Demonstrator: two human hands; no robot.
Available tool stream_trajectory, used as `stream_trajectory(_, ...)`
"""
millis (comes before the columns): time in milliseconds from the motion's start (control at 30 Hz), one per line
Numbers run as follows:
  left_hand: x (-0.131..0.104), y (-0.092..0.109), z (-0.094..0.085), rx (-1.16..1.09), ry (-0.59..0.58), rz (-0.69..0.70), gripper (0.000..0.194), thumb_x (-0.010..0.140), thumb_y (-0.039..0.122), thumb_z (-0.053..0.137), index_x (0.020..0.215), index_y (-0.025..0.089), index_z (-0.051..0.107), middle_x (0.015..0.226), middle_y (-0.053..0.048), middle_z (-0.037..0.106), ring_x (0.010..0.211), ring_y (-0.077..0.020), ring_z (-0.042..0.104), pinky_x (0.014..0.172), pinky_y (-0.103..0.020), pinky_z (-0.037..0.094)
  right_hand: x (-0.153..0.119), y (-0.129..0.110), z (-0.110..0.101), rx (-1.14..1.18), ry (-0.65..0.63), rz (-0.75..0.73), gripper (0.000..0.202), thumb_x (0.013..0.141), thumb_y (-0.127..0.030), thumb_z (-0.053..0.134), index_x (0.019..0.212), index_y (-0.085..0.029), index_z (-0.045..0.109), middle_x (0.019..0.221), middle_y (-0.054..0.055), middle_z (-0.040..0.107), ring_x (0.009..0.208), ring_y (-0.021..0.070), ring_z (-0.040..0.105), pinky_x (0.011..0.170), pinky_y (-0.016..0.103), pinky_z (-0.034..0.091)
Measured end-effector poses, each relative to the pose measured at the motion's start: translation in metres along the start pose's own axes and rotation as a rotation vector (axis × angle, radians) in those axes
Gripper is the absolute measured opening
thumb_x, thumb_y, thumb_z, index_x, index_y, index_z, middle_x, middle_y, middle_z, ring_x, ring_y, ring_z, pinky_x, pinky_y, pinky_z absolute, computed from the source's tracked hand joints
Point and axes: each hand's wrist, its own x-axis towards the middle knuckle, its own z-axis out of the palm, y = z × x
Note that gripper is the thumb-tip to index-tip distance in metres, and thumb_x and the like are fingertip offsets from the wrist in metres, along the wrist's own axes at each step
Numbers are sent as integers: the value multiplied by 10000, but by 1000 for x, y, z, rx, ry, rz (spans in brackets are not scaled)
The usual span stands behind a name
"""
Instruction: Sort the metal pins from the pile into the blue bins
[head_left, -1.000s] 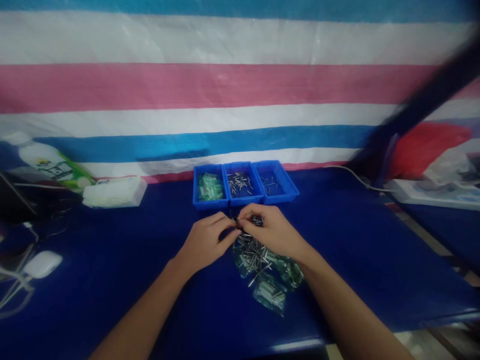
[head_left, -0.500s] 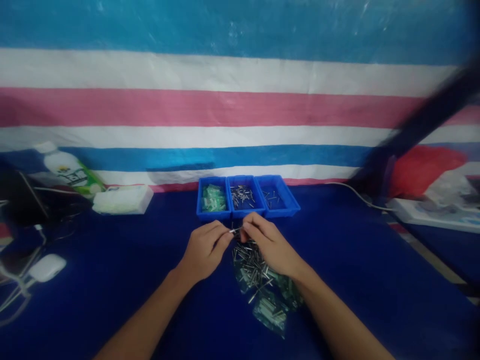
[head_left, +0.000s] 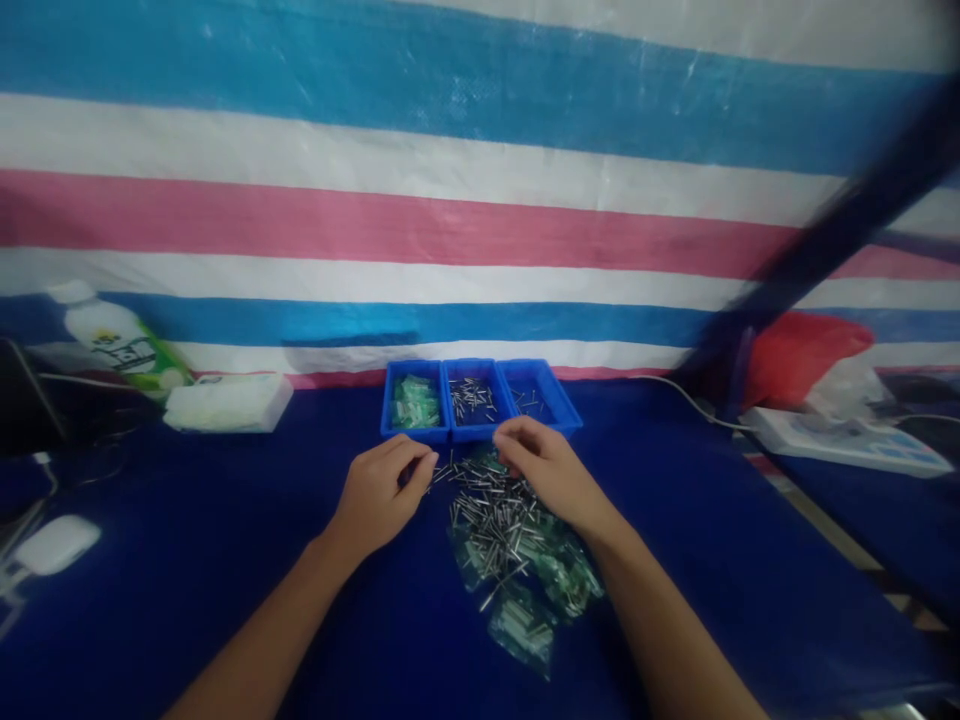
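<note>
My left hand (head_left: 384, 497) is closed in a loose pinch, left of a pile of slim metal pins (head_left: 495, 515). Whether anything sits between its fingertips is too small to tell. My right hand (head_left: 551, 475) hovers over the right side of the pile with thumb and fingers pinched, just in front of the bins; what they hold, if anything, is hidden. Under and beside the pins lie greenish clear plastic packets (head_left: 523, 628) with metal pieces inside. Three joined blue bins stand behind: the left bin (head_left: 416, 434) holds green packets, the middle bin (head_left: 471, 433) many pins, the right bin (head_left: 553, 405) a few.
A white bottle with a green label (head_left: 120, 340) leans at the far left beside a white tissue pack (head_left: 229, 402). A white charging case (head_left: 58, 545) and cables lie left. At right are a red bag (head_left: 806, 355) and a white power strip (head_left: 847, 440). Striped sheeting hangs behind.
My hands have parted; the thin metal piece held between them no longer shows there. The left hand moved left and down, the right slightly right. The whole view has tilted a little.
</note>
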Motion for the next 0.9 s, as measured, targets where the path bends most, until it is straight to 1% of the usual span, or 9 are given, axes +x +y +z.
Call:
stream_trajectory(100,1,1,-2,28,-30,-15,191,996,269,540,879,190,670,715,14,599,633,-118,551,638,-284,429,-4,1,4,-368,-45,-105,107,902,-283,599,871,-219,678,860,38,685,805,201,606,723,349,442)
stream_trajectory(167,1,2,-2,38,-63,-17,190,996,267,537,893,191,676,735,11,613,639,-118,557,642,-279,432,-5,4,8,-575,-47,-147,77,872,-252,634,890,-218,701,922,45,705,902,229,606,786,371,436)
stream_trajectory(233,1,3,-1,37,-88,-7,191,999,259,531,902,192,681,767,4,635,657,-117,573,651,-273,439,-5,7,12,-725,-30,-170,110,873,-252,643,950,-215,712,985,52,714,966,251,594,836,391,422)
stream_trajectory(367,0,3,0,32,-111,9,190,1003,256,527,916,194,684,806,-3,659,698,-123,606,650,-258,450,-4,9,19,-877,-33,-182,188,925,-191,564,1041,-216,709,1047,59,719,969,250,593,819,387,401)
stream_trajectory(533,-1,1,1,41,-127,2,182,1001,257,534,924,199,689,827,0,670,720,-126,620,657,-258,455,-7,12,23,-937,-52,-244,278,982,-150,464,1122,-204,699,1049,86,696,965,254,598,788,388,401)
stream_trajectory(633,-1,2,3,44,-135,-2,177,1000,261,539,938,201,694,830,3,670,723,-125,621,668,-262,456,-8,14,22,-888,-72,-288,329,986,-118,435,1194,-181,682,1071,108,674,982,264,601,810,410,429)
stream_trajectory(700,0,4,4,41,-149,-4,179,1002,263,537,942,202,694,826,5,667,725,-125,621,670,-262,454,-6,14,20,-746,-83,-311,342,987,-109,434,1221,-182,673,1091,108,669,1002,256,608,835,415,454)
stream_trajectory(800,0,7,5,41,-190,-5,184,1011,278,526,973,206,692,843,2,667,736,-131,624,672,-267,454,-4,10,17,-402,-59,-305,298,991,-151,473,1182,-222,691,1081,83,674,949,215,635,828,397,494)
stream_trajectory(900,-1,9,4,51,-222,-7,182,1008,331,548,1050,216,683,862,-4,662,747,-144,625,672,-279,453,-4,2,18,-8,-19,-226,189,945,-227,593,1095,-247,706,923,40,693,833,195,667,766,386,532)
